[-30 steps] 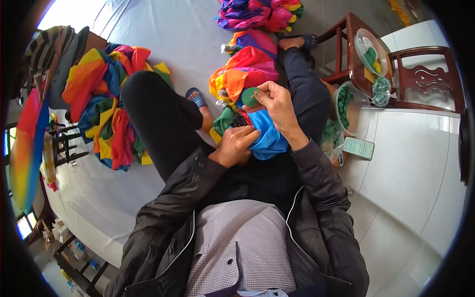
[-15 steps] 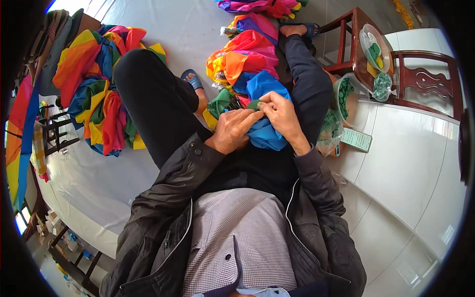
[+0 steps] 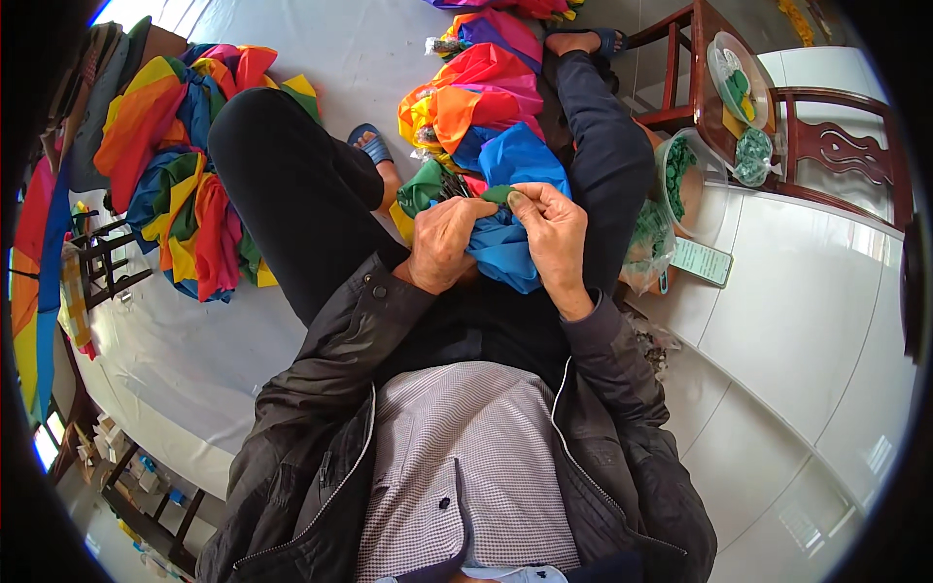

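Between my legs lies a bunched rainbow umbrella canopy (image 3: 525, 160), with thin dark ribs (image 3: 453, 185) showing at its near left side. My right hand (image 3: 554, 238) pinches a small green piece of cloth (image 3: 499, 194) between thumb and fingers, just above the blue folds. Curled fingers of my left hand (image 3: 442, 243) reach to the left edge of this green piece, with their tips pressed together there. What the left fingertips grip is too small to make out. Blue cloth (image 3: 507, 257) hangs between my two hands.
More bunched rainbow canopies (image 3: 476, 92) run ahead, and another heap (image 3: 185, 185) lies at the left. At the right are a clear tub (image 3: 702, 194) of green pieces, a phone (image 3: 702, 262) and a wooden chair (image 3: 841, 146) with a bowl (image 3: 721, 83) near it.
My hands have drawn slightly apart, the left one turning, and more of the green cloth shows between them. The whole view has shifted a little.
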Motion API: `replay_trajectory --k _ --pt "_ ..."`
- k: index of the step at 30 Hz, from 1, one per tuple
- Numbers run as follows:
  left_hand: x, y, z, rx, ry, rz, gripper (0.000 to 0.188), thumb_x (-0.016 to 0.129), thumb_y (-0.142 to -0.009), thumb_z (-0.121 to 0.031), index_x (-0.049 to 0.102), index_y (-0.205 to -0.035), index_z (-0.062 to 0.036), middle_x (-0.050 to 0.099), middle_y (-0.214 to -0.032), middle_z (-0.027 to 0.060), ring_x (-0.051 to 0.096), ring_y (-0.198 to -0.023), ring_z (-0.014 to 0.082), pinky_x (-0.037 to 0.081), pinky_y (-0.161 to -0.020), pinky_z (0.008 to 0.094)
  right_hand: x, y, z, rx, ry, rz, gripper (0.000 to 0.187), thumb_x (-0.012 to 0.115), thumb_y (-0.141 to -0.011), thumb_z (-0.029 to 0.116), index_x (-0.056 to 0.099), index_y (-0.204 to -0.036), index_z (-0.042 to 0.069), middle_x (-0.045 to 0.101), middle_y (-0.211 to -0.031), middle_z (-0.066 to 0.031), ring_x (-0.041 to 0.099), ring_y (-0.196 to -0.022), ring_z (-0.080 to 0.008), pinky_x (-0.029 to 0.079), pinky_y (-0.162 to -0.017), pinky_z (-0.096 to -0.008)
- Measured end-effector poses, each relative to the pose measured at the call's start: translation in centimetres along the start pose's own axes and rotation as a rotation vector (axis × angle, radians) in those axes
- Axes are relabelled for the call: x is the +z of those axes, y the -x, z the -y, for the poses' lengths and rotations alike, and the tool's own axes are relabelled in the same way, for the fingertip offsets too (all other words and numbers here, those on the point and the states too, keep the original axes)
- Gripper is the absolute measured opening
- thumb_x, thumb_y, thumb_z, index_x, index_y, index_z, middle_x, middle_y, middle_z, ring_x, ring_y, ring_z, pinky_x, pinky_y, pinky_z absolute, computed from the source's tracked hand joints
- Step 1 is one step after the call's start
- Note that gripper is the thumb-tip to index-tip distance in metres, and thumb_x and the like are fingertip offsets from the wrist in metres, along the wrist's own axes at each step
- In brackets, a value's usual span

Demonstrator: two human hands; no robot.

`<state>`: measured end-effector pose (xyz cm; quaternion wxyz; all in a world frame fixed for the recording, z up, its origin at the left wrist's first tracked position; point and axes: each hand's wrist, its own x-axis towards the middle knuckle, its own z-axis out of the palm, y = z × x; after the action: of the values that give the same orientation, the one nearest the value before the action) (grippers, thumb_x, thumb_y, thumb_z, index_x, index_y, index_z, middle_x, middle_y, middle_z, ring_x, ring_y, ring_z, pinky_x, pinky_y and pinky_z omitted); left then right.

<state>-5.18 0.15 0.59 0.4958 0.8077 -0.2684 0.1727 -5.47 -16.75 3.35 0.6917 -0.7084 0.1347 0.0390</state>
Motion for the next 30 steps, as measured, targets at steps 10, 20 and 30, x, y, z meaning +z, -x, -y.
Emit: replay_trajectory --k 10,20,30 --pt "0.1 0.0 0.0 0.01 0.024 0.011 0.041 0.083 -0.068 -0.013 0.065 -0.102 0.0008 0.071 -0.093 0.013 0.073 -0.083 0.0325 0.058 -0.071 0.0388 0.3 0.2 -0.2 -0.058 0.073 -0.009 0.012 0.073 -0.097 0.008 0.075 -0.102 -0.003 0.073 -0.082 -0.0019 0.061 -0.074 -0.0034 0.049 -0.066 -0.0214" --pt "0.1 0.0 0.1 -0.043 0.055 0.04 0.041 0.084 -0.069 -0.014 0.065 -0.104 0.0001 0.07 -0.092 0.0121 0.073 -0.083 0.0317 0.058 -0.071 0.038 -0.8 0.3 0.1 -0.053 0.089 0.1 0.012 0.073 -0.096 0.006 0.075 -0.103 -0.003 0.074 -0.084 -0.0018 0.062 -0.076 -0.0038 0.051 -0.07 -0.0205" --pt "0.2 -0.4 -0.7 -0.152 0.031 0.037 0.05 0.082 -0.071 -0.011 0.063 -0.117 -0.0015 0.072 -0.099 0.0139 0.073 -0.091 0.0333 0.059 -0.077 0.0383 -1.3 0.5 0.6 -0.023 0.044 0.155 0.011 0.072 -0.094 0.002 0.076 -0.104 -0.002 0.074 -0.089 -0.0012 0.064 -0.079 -0.0045 0.053 -0.073 -0.0202"
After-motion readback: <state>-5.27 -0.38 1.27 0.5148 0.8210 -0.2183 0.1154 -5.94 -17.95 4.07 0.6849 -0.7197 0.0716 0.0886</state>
